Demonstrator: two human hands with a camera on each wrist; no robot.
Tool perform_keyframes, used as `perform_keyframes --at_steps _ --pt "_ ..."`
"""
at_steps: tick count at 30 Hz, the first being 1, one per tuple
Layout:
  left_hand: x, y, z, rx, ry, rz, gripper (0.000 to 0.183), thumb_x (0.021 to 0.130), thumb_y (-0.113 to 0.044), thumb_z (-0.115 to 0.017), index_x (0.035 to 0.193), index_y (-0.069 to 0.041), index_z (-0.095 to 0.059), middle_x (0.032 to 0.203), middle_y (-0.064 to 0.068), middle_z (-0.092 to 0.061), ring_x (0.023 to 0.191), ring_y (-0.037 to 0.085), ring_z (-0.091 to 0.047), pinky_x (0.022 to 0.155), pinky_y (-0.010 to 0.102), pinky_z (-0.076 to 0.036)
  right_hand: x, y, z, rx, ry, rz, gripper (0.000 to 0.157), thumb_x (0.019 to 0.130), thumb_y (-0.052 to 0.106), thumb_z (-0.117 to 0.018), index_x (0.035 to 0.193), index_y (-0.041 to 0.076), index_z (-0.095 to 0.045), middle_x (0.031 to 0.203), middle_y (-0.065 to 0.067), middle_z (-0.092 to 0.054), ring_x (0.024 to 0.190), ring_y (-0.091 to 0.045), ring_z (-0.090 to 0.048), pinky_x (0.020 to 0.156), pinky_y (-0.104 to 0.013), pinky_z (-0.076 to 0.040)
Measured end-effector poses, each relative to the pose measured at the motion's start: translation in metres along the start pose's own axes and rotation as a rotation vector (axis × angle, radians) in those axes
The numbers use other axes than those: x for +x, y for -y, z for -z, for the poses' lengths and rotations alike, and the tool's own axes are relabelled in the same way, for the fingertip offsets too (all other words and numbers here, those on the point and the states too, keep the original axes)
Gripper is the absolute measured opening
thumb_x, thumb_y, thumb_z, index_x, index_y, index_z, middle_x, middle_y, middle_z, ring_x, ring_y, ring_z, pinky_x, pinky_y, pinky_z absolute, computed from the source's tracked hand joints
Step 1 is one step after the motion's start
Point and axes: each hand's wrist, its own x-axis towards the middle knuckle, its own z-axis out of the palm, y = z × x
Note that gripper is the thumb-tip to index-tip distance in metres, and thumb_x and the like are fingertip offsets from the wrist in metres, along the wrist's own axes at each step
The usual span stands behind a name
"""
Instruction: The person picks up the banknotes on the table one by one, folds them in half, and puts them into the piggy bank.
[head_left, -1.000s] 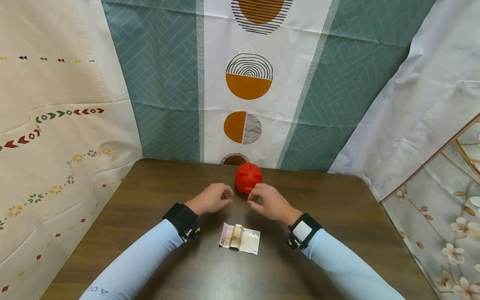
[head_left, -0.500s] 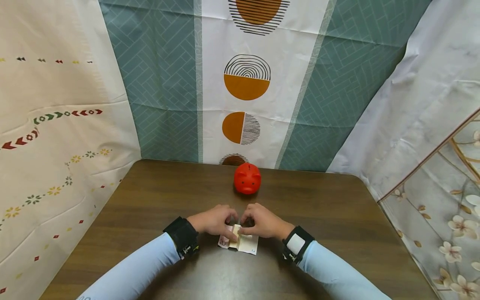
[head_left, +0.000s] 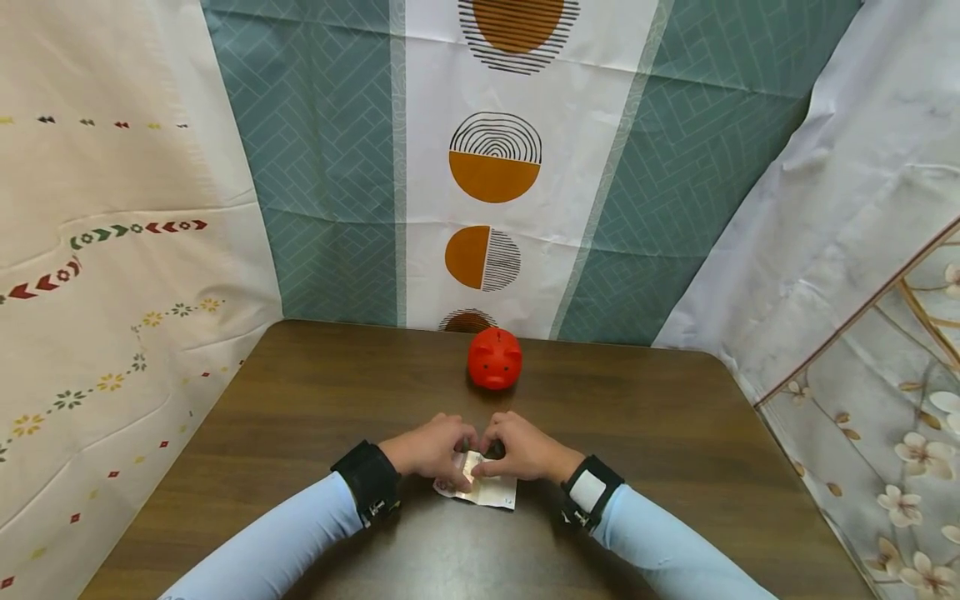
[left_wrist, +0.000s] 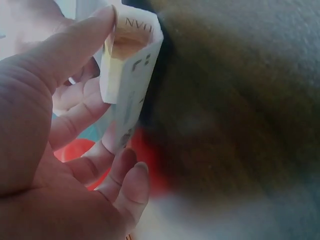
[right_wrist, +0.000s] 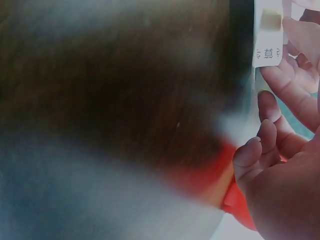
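Note:
In the head view a pale, creased banknote lies low over the table, between the two hands. My left hand pinches its left part, thumb on the near side and fingers behind. From the right, my right hand pinches it with thumb and index finger, the fingertips of both hands close together. Printed letters show on the bent banknote in the left wrist view, its edge curled over beside the thumb. The right wrist view catches only one end of the banknote beside the fingers.
A red piggy bank stands beyond the hands, facing them, with a slot on top. The brown wooden table ends against a patterned cloth at the back. More cloth hangs along the left and right sides.
Both hands have come down from near the piggy bank to the banknote and now pinch it. Since half a second ago they have shifted slightly nearer, and the banknote's raised fold has changed shape.

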Motion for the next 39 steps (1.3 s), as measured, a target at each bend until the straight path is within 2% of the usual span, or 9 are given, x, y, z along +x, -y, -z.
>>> perform_keyframes --at_steps 6,9,15,19,22,26,30,34,39 --pt "0.000 0.000 -0.006 0.032 -0.033 -0.030 0.043 0.059 -0.036 -0.088 0.086 -0.022 -0.057 0.084 -0.004 -0.049 0.079 0.014 -0.039 0.064 0.027 -0.035 0.001 0.001 -0.003 0.009 -0.012 0.004 0.024 0.076 0.050 -0.074 0.077 0.029 -0.062 0.078 0.008 -0.050 0.076 -0.007 -0.042 0.060 -0.024 -0.036" --pt "0.001 0.001 -0.009 0.051 -0.061 -0.026 0.044 0.060 -0.041 -0.087 0.085 -0.024 -0.056 0.085 -0.007 -0.048 0.081 0.014 -0.040 0.067 0.027 -0.035 0.002 0.001 -0.003 0.070 -0.007 0.001 0.025 0.077 0.046 -0.075 0.078 0.026 -0.060 0.075 0.009 -0.050 0.072 -0.006 -0.044 0.059 -0.023 -0.038" --pt "-0.002 0.006 -0.012 -0.086 -0.129 -0.005 0.043 0.065 -0.035 -0.086 0.087 -0.025 -0.051 0.085 -0.011 -0.050 0.080 0.011 -0.046 0.068 0.027 -0.041 0.001 0.002 0.001 0.243 0.028 -0.035 0.024 0.081 0.037 -0.074 0.085 0.023 -0.055 0.070 0.010 -0.049 0.067 -0.007 -0.047 0.054 -0.022 -0.041" --pt "-0.007 0.010 -0.010 -0.209 -0.232 -0.057 0.036 0.072 -0.020 -0.083 0.091 -0.023 -0.053 0.081 -0.009 -0.054 0.073 0.010 -0.050 0.063 0.026 -0.044 -0.001 0.002 0.005 0.262 0.008 -0.018 0.022 0.083 0.035 -0.072 0.088 0.024 -0.053 0.072 0.011 -0.051 0.067 -0.008 -0.049 0.054 -0.023 -0.042" --pt "-0.012 0.012 -0.006 -0.247 -0.328 -0.066 0.028 0.079 -0.012 -0.077 0.095 -0.022 -0.057 0.080 -0.009 -0.055 0.069 0.009 -0.050 0.060 0.025 -0.045 -0.003 -0.001 0.009 0.274 -0.032 -0.016 0.022 0.083 0.033 -0.072 0.089 0.025 -0.053 0.073 0.012 -0.054 0.067 -0.007 -0.051 0.055 -0.023 -0.044" --pt "-0.016 0.012 -0.001 -0.285 -0.468 -0.015 0.020 0.081 -0.015 -0.075 0.094 -0.023 -0.062 0.077 -0.011 -0.055 0.066 0.009 -0.048 0.056 0.025 -0.044 -0.008 -0.005 0.017 0.314 -0.099 -0.036 0.023 0.081 0.030 -0.075 0.094 0.025 -0.056 0.079 0.012 -0.059 0.071 -0.007 -0.054 0.061 -0.026 -0.048" --pt "-0.019 0.010 0.004 -0.375 -0.595 0.017 0.017 0.080 -0.019 -0.077 0.092 -0.021 -0.065 0.075 -0.010 -0.057 0.065 0.010 -0.050 0.054 0.026 -0.046 -0.013 -0.010 0.026 0.376 -0.142 -0.064 0.025 0.080 0.029 -0.077 0.098 0.026 -0.061 0.085 0.012 -0.062 0.076 -0.008 -0.057 0.068 -0.029 -0.050" --pt "-0.021 0.008 0.011 -0.415 -0.687 0.041 0.015 0.079 -0.024 -0.078 0.088 -0.022 -0.067 0.071 -0.009 -0.057 0.062 0.011 -0.050 0.050 0.026 -0.045 -0.021 -0.015 0.034 0.426 -0.207 -0.119 0.019 0.080 0.032 -0.076 0.094 0.027 -0.066 0.084 0.009 -0.062 0.073 -0.012 -0.055 0.060 -0.029 -0.049" --pt "-0.024 0.008 0.019 -0.445 -0.741 0.068 0.011 0.078 -0.027 -0.078 0.082 -0.024 -0.068 0.067 -0.008 -0.057 0.060 0.012 -0.050 0.045 0.026 -0.043 -0.031 -0.015 0.046 0.459 -0.344 -0.204 0.014 0.081 0.037 -0.074 0.083 0.025 -0.067 0.073 0.004 -0.060 0.065 -0.017 -0.052 0.049 -0.028 -0.045"
